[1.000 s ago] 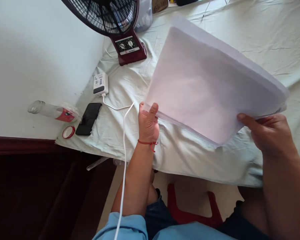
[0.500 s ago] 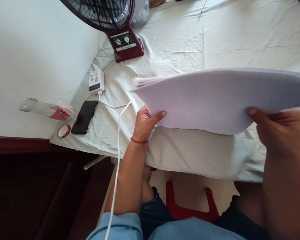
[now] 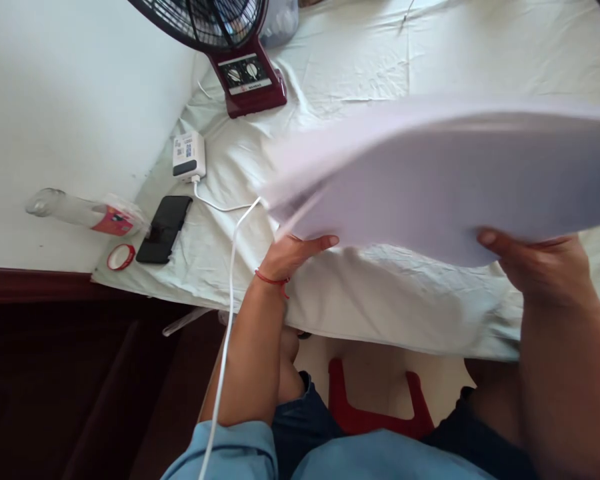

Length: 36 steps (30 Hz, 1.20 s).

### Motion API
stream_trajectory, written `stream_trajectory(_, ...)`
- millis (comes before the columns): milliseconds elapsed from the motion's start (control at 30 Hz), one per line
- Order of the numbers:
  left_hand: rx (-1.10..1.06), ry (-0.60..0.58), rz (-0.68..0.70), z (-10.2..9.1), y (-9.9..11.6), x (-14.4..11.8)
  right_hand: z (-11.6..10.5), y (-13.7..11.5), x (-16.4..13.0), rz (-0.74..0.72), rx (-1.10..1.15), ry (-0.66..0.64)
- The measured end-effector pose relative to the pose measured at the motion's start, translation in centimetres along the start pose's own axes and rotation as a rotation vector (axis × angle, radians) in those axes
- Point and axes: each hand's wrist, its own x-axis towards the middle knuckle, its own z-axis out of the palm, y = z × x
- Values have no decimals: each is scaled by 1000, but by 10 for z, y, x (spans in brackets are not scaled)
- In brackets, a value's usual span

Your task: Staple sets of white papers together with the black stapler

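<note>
A stack of large white paper sheets (image 3: 430, 180) is held up above the cloth-covered table, bowed and blurred by motion along its far and left edges. My left hand (image 3: 293, 255), with a red string bracelet at the wrist, grips the near edge at the left, thumb on top. On the right, my right hand (image 3: 543, 263) clasps the same near edge, its thumb pressed on the upper face. The fingers of both hands are partly hidden beneath the paper. At the left corner the sheets have parted a little.
A dark red fan (image 3: 257, 83) stands at the back left. Along the left lie a white power bank (image 3: 189, 155) with a white cable (image 3: 225, 333), a black phone (image 3: 164, 229), a clear bottle (image 3: 75, 208) and a red-edged tape roll (image 3: 121, 257). Below the table's edge is a red stool (image 3: 375, 420).
The paper stack has bowed upward more, its far edge rising and its left corner fanning apart. Both hands have shifted slightly, the right one a little leftward, and keep their hold.
</note>
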Motion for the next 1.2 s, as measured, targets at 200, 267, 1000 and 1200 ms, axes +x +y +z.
stream_trajectory(200,79,-124,-93,-1,9,-1,-9,-7,-6,96,-234,86)
stream_trajectory(267,45,-72,-95,-1,10,-2,-10,-6,-5,91,-202,80)
stream_trajectory(1000,-3,-727,-385,-13,19,-1,-36,-22,15,274,254,-296)
stream_trajectory(1200,274,-1065,-366,9,24,7,-32,-18,10,229,-3,-937)
